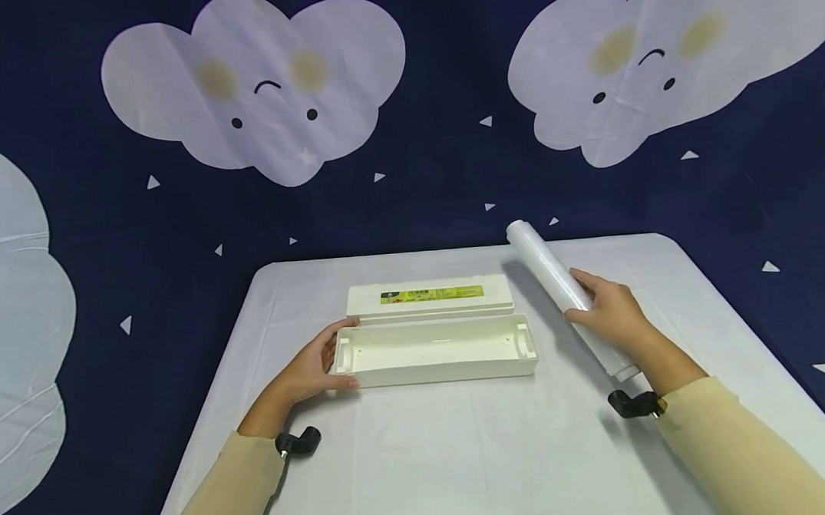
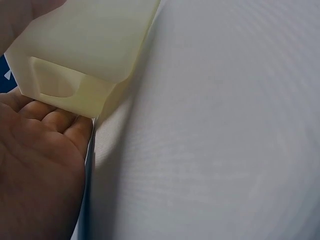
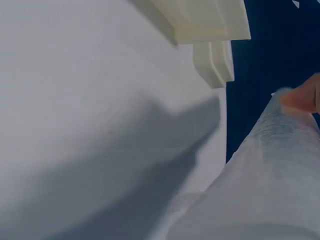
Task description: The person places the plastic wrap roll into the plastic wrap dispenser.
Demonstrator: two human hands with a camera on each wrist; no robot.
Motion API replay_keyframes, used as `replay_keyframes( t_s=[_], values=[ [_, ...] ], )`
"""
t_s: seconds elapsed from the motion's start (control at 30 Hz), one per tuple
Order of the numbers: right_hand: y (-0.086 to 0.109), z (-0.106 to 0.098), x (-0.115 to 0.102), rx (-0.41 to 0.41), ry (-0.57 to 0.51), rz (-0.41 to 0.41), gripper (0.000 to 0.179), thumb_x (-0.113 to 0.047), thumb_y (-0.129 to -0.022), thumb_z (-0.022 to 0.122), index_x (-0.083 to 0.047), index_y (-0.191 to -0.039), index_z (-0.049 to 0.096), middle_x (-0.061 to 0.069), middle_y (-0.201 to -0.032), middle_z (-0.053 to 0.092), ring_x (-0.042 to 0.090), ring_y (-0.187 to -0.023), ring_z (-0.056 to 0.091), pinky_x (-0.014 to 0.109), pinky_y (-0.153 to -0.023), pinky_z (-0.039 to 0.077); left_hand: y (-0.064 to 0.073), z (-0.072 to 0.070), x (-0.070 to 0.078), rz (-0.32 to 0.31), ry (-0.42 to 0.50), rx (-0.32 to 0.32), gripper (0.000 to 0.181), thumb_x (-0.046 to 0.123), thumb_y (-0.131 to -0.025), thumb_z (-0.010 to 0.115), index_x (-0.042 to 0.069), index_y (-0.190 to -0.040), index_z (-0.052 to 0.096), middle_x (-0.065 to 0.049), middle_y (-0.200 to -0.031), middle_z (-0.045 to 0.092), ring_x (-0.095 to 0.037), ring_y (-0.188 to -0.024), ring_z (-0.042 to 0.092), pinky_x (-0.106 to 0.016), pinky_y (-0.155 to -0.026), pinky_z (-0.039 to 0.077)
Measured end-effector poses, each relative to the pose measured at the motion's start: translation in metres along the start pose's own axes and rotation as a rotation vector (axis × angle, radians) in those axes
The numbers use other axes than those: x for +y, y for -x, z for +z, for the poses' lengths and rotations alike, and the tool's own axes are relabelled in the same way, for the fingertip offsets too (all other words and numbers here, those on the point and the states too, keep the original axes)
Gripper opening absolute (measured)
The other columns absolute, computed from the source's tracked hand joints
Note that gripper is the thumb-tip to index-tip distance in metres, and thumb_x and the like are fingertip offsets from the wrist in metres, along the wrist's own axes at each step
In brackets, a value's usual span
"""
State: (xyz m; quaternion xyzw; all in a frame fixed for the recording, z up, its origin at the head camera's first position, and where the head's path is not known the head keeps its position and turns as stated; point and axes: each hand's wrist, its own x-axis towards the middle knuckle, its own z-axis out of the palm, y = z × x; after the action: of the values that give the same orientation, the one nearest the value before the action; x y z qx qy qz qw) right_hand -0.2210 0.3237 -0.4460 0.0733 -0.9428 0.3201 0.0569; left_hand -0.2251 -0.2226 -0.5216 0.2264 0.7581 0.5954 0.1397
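Observation:
A long cream plastic box (image 1: 445,373) sits on the table with its inside facing up, no roll in it. Behind it lies its lid (image 1: 369,299), bearing a green and yellow label. My left hand (image 1: 308,369) grips the box's left end, thumb at the front corner and fingers round the back. The left wrist view shows the end wall (image 2: 60,82) with a recessed panel, fingers beneath its edge. To the right of the box, my right hand (image 1: 614,310) holds a roll of plastic wrap (image 1: 540,259), tilted above the table. Up close, the translucent roll (image 3: 285,185) fills the right wrist view's corner.
The table (image 1: 463,455) is covered in white and has rounded far corners. A dark blue cloth (image 1: 449,148) with clouds and small white shapes hangs behind it. Small black cameras (image 1: 299,442) are worn on both wrists.

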Motion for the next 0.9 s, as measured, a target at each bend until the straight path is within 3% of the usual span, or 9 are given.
replay_keyframes(
  t_s=[0.13, 0.3, 0.43, 0.6, 0.9],
  values=[
    [-0.005, -0.005, -0.007, 0.002, 0.001, -0.08, 0.082, -0.006, -0.083, 0.085, 0.007, -0.154, 0.045, 0.034, -0.138, 0.059, 0.045, -0.111, 0.065, 0.059, -0.088, 0.055, 0.0, 0.0, 0.002, 0.008, 0.013, 0.002, 0.116, -0.002, -0.069, 0.098, 0.014, -0.164, 0.033, -0.016, -0.165, 0.034, -0.037, -0.145, 0.04, -0.023, -0.109, 0.041],
    [-0.007, -0.01, -0.015, -0.043, -0.028, -0.123, 0.083, -0.006, -0.083, 0.086, 0.002, -0.156, 0.047, 0.032, -0.135, 0.062, 0.039, -0.109, 0.066, 0.054, -0.085, 0.056, 0.0, 0.0, 0.003, -0.009, -0.004, 0.001, 0.115, 0.0, -0.07, 0.098, 0.014, -0.164, 0.033, -0.015, -0.165, 0.034, -0.033, -0.147, 0.038, -0.021, -0.11, 0.038],
    [-0.009, -0.013, -0.019, -0.095, -0.063, -0.161, 0.082, -0.003, -0.083, 0.087, -0.001, -0.156, 0.049, 0.028, -0.136, 0.063, 0.036, -0.11, 0.066, 0.041, -0.084, 0.058, -0.001, 0.0, 0.003, -0.02, 0.001, -0.006, 0.116, -0.002, -0.07, 0.098, 0.013, -0.164, 0.032, -0.014, -0.166, 0.034, -0.032, -0.147, 0.038, -0.021, -0.111, 0.039],
    [-0.016, -0.015, -0.023, -0.136, -0.074, -0.272, 0.08, 0.001, -0.08, 0.088, -0.002, -0.152, 0.054, 0.022, -0.134, 0.066, 0.031, -0.105, 0.067, 0.027, -0.081, 0.056, -0.002, 0.001, 0.002, -0.026, 0.001, -0.006, 0.115, -0.003, -0.07, 0.098, 0.013, -0.164, 0.033, -0.014, -0.164, 0.036, -0.033, -0.146, 0.04, -0.023, -0.11, 0.04],
    [-0.028, -0.012, -0.045, -0.214, -0.108, -0.312, 0.081, -0.002, -0.08, 0.088, -0.005, -0.154, 0.054, 0.02, -0.136, 0.066, 0.03, -0.105, 0.067, 0.049, -0.085, 0.059, -0.002, 0.001, 0.004, -0.02, 0.029, -0.002, 0.116, -0.006, -0.069, 0.097, 0.015, -0.164, 0.035, -0.017, -0.161, 0.039, -0.036, -0.143, 0.044, -0.025, -0.108, 0.044]
  ],
)
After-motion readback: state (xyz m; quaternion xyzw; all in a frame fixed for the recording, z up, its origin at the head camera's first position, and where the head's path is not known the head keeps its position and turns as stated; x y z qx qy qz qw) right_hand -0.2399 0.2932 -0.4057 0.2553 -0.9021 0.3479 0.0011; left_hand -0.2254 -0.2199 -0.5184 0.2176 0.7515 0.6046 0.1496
